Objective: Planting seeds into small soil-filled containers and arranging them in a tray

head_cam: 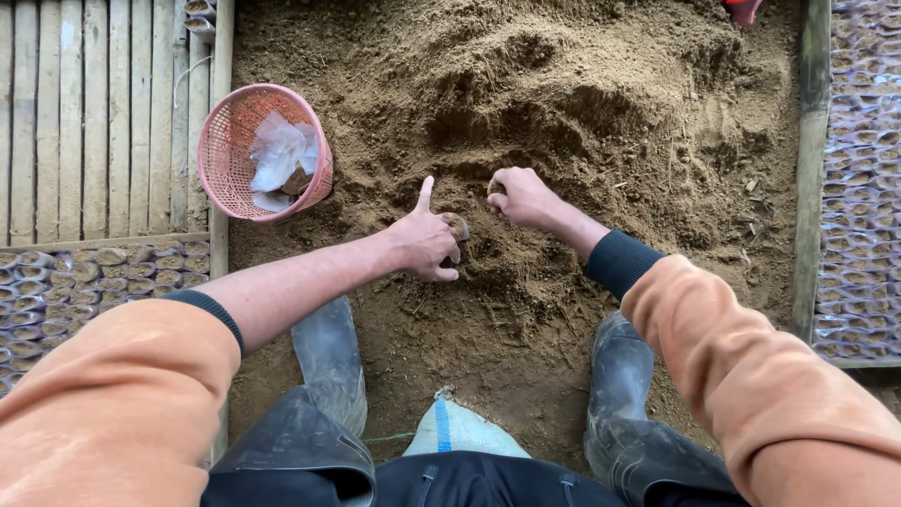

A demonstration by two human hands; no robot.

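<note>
While the person crouches in dark rubber boots (330,361) over a white woven sack with a blue stripe (457,430), both hands work the brown soil bed (601,113). The left hand (424,242), thumb up, is closed around a small soil-filled seedling bag (457,225) pressed into the heap near the bed's middle. The right hand (521,195) is cupped shut on a clump of soil just beside it. Judging by the rows of filled little bags (66,282) along the bed's left edge and more rows (859,188) past its right wooden edge, much filling is done. A pink round plastic basket (263,150) at the bed's left edge holds empty clear bags (280,155), so more remain.
</note>
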